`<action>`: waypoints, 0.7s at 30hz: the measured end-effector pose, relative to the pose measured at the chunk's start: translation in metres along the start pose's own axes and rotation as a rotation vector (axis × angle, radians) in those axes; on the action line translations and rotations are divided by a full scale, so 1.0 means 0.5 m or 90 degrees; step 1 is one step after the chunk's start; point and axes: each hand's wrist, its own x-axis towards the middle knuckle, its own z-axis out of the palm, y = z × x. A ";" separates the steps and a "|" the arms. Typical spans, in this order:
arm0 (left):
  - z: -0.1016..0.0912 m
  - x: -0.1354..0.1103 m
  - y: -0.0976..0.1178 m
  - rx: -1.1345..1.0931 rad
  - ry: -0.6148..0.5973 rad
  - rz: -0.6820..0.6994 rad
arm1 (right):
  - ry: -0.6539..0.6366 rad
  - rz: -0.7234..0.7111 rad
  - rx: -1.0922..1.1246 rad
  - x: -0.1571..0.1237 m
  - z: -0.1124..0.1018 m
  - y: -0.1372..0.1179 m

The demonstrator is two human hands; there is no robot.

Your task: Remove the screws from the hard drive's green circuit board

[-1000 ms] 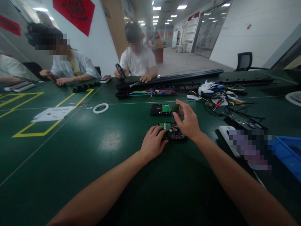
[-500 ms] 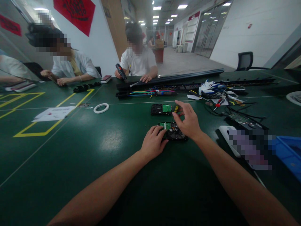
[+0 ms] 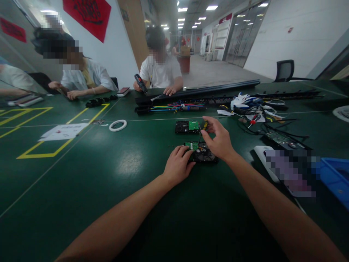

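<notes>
Left fingers: the left hand (image 3: 178, 164) is bent over the left end of a black, rectangular hard drive with a green circuit board (image 3: 204, 155), clamped on it, thumb at its near edge.
Right fingers: the right hand (image 3: 218, 140) has thumb and forefinger closed on a slim screwdriver with a yellow-and-black handle (image 3: 205, 126).
Screwdriver shaft: slants down from the right fingertips to the drive; whether its tip touches is too small to tell.
Drive edges: the near long edge shows between the left thumb and the space below the right wrist; the right end lies under the right palm.
Beyond the fingers: a second black hard drive with a green board (image 3: 182, 127), a narrow strip of table away, then coloured wires (image 3: 166, 107).
Left of the fingers: wide dark green tabletop (image 3: 109, 189), reaching a flat white ring (image 3: 118, 130).
Right of the fingers: a shorter green stretch, ending at a white-edged, flat device (image 3: 263, 158) and a blue plastic bin (image 3: 335, 182).
</notes>
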 end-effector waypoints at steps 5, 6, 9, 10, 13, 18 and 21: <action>0.004 -0.001 -0.003 0.008 0.001 -0.002 | 0.010 0.000 -0.014 -0.001 -0.001 -0.004; 0.005 -0.001 -0.003 0.009 0.000 -0.001 | 0.011 -0.001 -0.020 -0.001 -0.002 -0.005; 0.005 -0.001 -0.003 0.008 0.000 0.001 | 0.011 -0.011 -0.042 -0.001 -0.002 -0.008; 0.004 -0.001 -0.003 0.008 0.000 0.000 | 0.010 -0.013 -0.047 -0.001 -0.002 -0.009; 0.003 -0.001 -0.002 0.007 -0.003 -0.002 | 0.007 -0.010 -0.053 -0.001 -0.001 -0.010; 0.005 -0.001 -0.003 0.004 -0.002 -0.001 | 0.014 -0.006 -0.053 -0.002 0.000 -0.009; 0.005 -0.001 -0.003 0.001 0.000 -0.002 | 0.017 -0.014 -0.061 -0.002 -0.001 -0.010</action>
